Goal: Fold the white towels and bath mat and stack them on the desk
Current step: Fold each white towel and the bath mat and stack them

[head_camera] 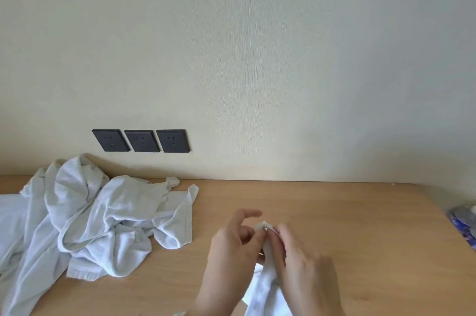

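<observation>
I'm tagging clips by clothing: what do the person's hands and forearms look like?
The left hand and right hand are bare: no gloves, no sleeves in view at the wrists. No watch or bracelet shows; blur hides any ring.

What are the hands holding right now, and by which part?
The left hand and right hand both pinch a white cloth towel at its upper tip, apparently a corner; the rest hangs below them.

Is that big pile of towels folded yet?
No, not folded. The towels lie crumpled in a loose heap on the desk, full of wrinkles, with corners sticking out.
</observation>
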Motion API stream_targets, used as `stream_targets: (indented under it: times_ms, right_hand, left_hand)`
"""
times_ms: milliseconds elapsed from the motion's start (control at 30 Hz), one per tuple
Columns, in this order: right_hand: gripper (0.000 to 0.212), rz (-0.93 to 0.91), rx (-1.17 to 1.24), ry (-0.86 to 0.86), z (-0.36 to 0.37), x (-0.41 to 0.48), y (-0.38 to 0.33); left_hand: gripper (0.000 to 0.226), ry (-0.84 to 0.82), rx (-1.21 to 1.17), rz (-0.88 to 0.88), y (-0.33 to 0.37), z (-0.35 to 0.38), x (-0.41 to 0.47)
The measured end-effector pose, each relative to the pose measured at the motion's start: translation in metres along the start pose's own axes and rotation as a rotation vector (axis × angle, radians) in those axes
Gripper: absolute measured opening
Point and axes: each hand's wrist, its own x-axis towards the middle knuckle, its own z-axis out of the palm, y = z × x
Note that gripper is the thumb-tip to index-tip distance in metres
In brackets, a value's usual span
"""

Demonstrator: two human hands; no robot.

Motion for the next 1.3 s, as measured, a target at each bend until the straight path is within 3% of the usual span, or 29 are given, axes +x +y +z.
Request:
stream_targets:
  times_ms: [167, 300, 467, 600, 667, 733, 833, 1100, 1167, 1233, 1300]
  right_hand:
    - [0.005, -0.161, 0.014, -0.076, -0.012, 0.001, -0.001]
    - [0.023, -0.148, 0.134, -0.074, -0.007, -0.005, 0.005]
    - [0.027, -0.166, 0.109, -0.012, -0.005, -0.007, 0.006]
    - [0.027, -0.161, 0.145, -0.11, -0.007, -0.007, 0.006]
    - [0.028, -0.079, 0.255, -0.212, -0.008, -0.008, 0.009]
    - [0.015, 0.107, 0.353, -0.315, -0.008, -0.005, 0.016]
    - [0.022, 0.379, 0.28, -0.535, -0.007, 0.007, 0.036]
    - [0.017, 0.727, 0.19, -0.61, -0.025, 0.058, 0.098]
    - [0.014, 0.881, 0.33, -0.591, -0.029, 0.067, 0.113]
    - [0.015, 1.068, 0.656, -0.512, -0.035, 0.077, 0.118]
    - [0.021, 1.129, 0.93, -0.389, -0.046, 0.089, 0.115]
  left_hand:
    - [0.034, -0.099, 0.037, -0.026, 0.009, -0.012, -0.003]
    - [0.031, -0.175, 0.001, -0.069, 0.01, -0.019, -0.001]
    - [0.032, -0.206, 0.087, -0.071, 0.007, -0.02, 0.003]
    - [0.031, -0.256, 0.184, -0.04, 0.005, -0.021, 0.004]
    - [0.026, -0.227, 0.186, -0.018, 0.009, -0.022, 0.009]
    - [0.021, -0.15, 0.11, 0.007, 0.019, -0.024, 0.018]
    - [0.015, -0.006, -0.035, 0.064, 0.048, -0.036, 0.037]
    - [0.011, 0.212, -0.062, 0.134, 0.093, -0.097, 0.084]
    - [0.012, 0.201, -0.089, 0.103, 0.094, -0.11, 0.084]
    - [0.015, 0.163, -0.077, 0.06, 0.094, -0.117, 0.08]
    - [0.016, 0.13, -0.043, 0.028, 0.094, -0.122, 0.073]
